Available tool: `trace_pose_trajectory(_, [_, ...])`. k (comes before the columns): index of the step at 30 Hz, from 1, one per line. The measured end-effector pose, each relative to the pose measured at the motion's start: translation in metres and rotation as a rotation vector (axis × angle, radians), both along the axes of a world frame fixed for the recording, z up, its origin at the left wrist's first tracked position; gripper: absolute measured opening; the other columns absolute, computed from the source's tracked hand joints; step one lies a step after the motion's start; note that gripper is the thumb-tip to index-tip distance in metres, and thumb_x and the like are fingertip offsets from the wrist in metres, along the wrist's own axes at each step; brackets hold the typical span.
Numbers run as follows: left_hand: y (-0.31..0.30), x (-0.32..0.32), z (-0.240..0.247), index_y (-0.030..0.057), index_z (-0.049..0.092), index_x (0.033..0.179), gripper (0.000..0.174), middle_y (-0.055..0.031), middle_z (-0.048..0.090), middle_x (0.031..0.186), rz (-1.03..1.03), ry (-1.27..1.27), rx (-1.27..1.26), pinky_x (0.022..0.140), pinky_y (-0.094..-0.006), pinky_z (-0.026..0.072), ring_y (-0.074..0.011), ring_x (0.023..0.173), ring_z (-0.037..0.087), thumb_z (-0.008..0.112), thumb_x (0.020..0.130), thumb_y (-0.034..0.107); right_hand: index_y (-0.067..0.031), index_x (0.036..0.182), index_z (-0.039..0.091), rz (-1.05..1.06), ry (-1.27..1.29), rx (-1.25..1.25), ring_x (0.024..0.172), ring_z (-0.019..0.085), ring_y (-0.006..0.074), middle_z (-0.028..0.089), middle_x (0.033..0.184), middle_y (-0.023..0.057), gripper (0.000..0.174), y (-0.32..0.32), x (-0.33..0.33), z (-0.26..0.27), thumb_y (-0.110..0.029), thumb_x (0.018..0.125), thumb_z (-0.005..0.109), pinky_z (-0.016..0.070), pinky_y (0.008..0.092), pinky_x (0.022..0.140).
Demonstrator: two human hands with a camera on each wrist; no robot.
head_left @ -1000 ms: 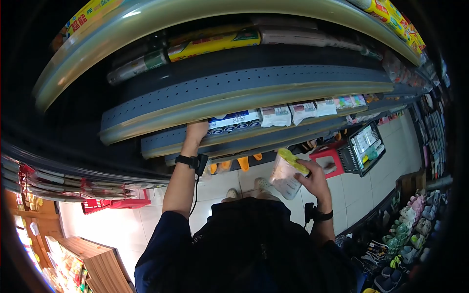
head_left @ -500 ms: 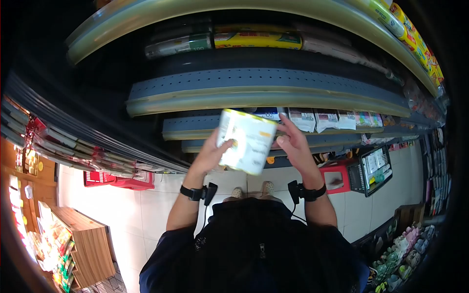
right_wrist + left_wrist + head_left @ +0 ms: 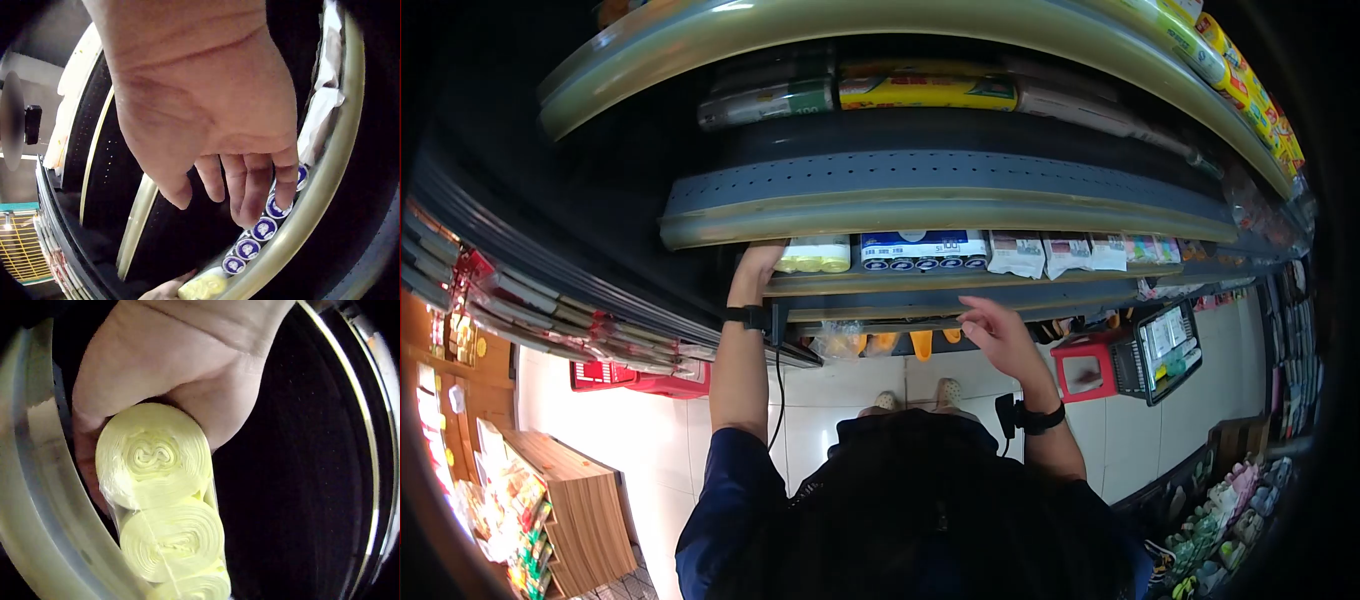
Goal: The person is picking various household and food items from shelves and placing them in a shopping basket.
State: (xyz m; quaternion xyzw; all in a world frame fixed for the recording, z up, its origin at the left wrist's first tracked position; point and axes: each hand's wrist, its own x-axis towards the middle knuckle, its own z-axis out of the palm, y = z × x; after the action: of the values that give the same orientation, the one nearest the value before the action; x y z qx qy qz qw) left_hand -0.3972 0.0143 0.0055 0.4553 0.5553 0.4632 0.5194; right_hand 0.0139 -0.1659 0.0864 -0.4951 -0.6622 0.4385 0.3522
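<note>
A pack of pale yellow rolls (image 3: 816,255) lies on the lower shelf, left of a blue and white pack of rolls (image 3: 922,250). At its left end my left hand (image 3: 760,262) reaches under the shelf above. Seen in the left wrist view, my left hand (image 3: 169,369) grips the pack of yellow rolls (image 3: 172,547) at one end, its fingers partly hidden behind it. My right hand (image 3: 1000,335) hangs in front of the shelves and holds nothing. In the right wrist view my right hand (image 3: 209,119) has loosely bent fingers, with the round blue roll ends (image 3: 264,229) beyond them.
White packets (image 3: 1015,253) lie to the right on the same shelf. Rolls in yellow wrap (image 3: 928,93) are on the shelf above. A black basket (image 3: 1165,345) and a red stool (image 3: 1084,370) stand on the floor at right, a wooden cabinet (image 3: 585,520) at lower left.
The yellow pack has gone from in front of the body onto the lower shelf, carried by my left hand. My right hand has dropped slightly lower, away from the shelf.
</note>
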Motion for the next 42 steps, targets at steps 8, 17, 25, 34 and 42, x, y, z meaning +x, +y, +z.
trace_pose_trajectory(8, [-0.007,-0.010,-0.020,-0.0005,0.060,0.123,0.032,-0.0136,0.066,0.119,0.080,0.470,0.270,0.094,-0.0339,0.0462,-0.0236,0.107,0.060,0.065,0.094,0.013,0.0012,0.130,0.057,-0.176,-0.009,-0.052,0.069,0.057,0.0070,0.069,0.086,0.0057,0.040,-0.015,0.029,-0.035,-0.008,0.092,0.065,0.0488,0.0235,0.065])
trace_pose_trajectory(17, [-0.016,0.000,-0.014,0.0046,0.063,0.119,0.037,-0.0246,0.065,0.115,0.200,0.657,0.334,0.090,-0.0442,0.0490,-0.0445,0.109,0.060,0.069,0.088,0.024,0.0038,0.129,0.055,-0.191,-0.070,-0.127,0.078,0.058,0.0068,0.066,0.089,0.0031,0.039,-0.026,0.025,-0.039,-0.006,0.092,0.064,0.0481,0.0218,0.072])
trace_pose_trajectory(25, [-0.025,0.009,0.003,0.0062,0.064,0.119,0.041,-0.0252,0.065,0.116,0.277,0.723,0.169,0.090,-0.0475,0.0481,-0.0462,0.110,0.058,0.071,0.086,0.030,0.0019,0.128,0.057,-0.188,-0.169,-0.111,0.073,0.057,0.0069,0.066,0.086,0.0034,0.039,-0.031,0.023,-0.031,-0.006,0.091,0.065,0.0481,0.0231,0.067])
trace_pose_trajectory(34, [-0.011,-0.015,0.004,0.0078,0.067,0.113,0.033,-0.0245,0.067,0.108,0.393,0.853,0.248,0.087,-0.0490,0.0514,-0.0452,0.103,0.062,0.067,0.087,0.028,0.0007,0.126,0.059,-0.248,-0.226,-0.108,0.069,0.064,0.0164,0.070,0.088,0.0118,0.041,-0.042,0.045,-0.042,-0.012,0.089,0.067,0.0520,0.0304,0.066])
trace_pose_trajectory(42, [-0.034,0.008,0.039,0.0084,0.057,0.131,0.061,-0.0203,0.060,0.129,-0.288,0.894,0.349,0.098,-0.0435,0.0467,-0.0397,0.120,0.055,0.073,0.083,0.043,0.0013,0.125,0.060,-0.268,-0.242,-0.098,0.069,0.065,0.0178,0.071,0.089,0.0134,0.040,-0.043,0.067,-0.048,-0.012,0.088,0.068,0.0524,0.0312,0.066])
